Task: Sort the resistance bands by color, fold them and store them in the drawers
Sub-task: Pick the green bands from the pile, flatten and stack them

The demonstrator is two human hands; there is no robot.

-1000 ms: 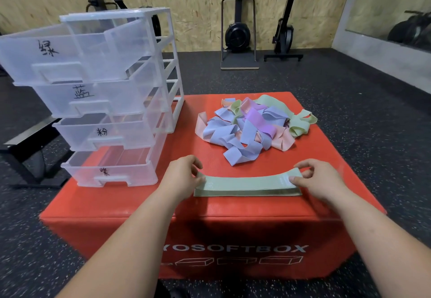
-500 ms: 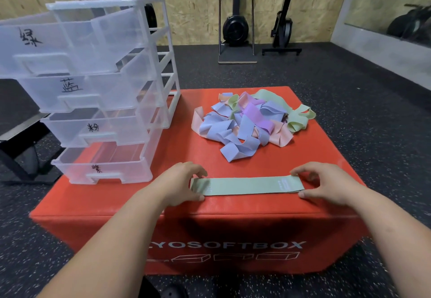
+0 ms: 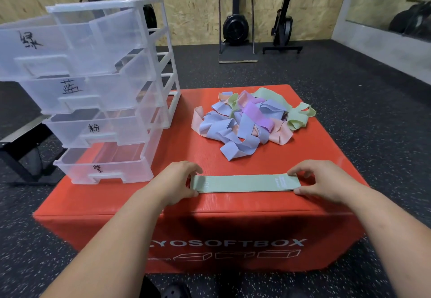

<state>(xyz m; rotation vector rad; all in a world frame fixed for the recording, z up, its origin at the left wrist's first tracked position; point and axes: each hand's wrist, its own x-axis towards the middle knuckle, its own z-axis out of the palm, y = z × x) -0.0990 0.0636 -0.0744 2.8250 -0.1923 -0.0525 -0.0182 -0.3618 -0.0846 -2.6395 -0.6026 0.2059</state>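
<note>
**Red soft box with a green band held flat at both ends**

Oriented-strand-board walling point(image 3: 198, 6) and a dark speckled rubber floor point(image 3: 349, 101) are seen behind the work area, with two rowing machines point(image 3: 235, 22) stored upright against the wall. A red foam plyo box point(image 3: 210, 227) is used as the work surface.

A pale green resistance band point(image 3: 242, 183) is laid flat and straight along the near edge of the box top, running left to right. Its left end is gripped by the left hand point(image 3: 177, 181), whose fingers are curled over the band's end, with the thumb tucked at the near edge. Its right end is held by the right hand point(image 3: 326, 181): the bent fingertips are set on the far corner and the thumb on the near corner, so the end appears to be pinched rather than merely pressed, though the underside is hidden.

Farther back on the box top, a loose pile of bands point(image 3: 247, 122) in blue, pink, purple and green is heaped, well apart from the flat band.

On the left part of the box a clear plastic drawer unit point(image 3: 163, 69) is stood. Its four drawers are all pulled partly out, and each front is marked with a handwritten black character. The bottom drawer point(image 3: 100, 169) lies just beside the left hand.
</note>
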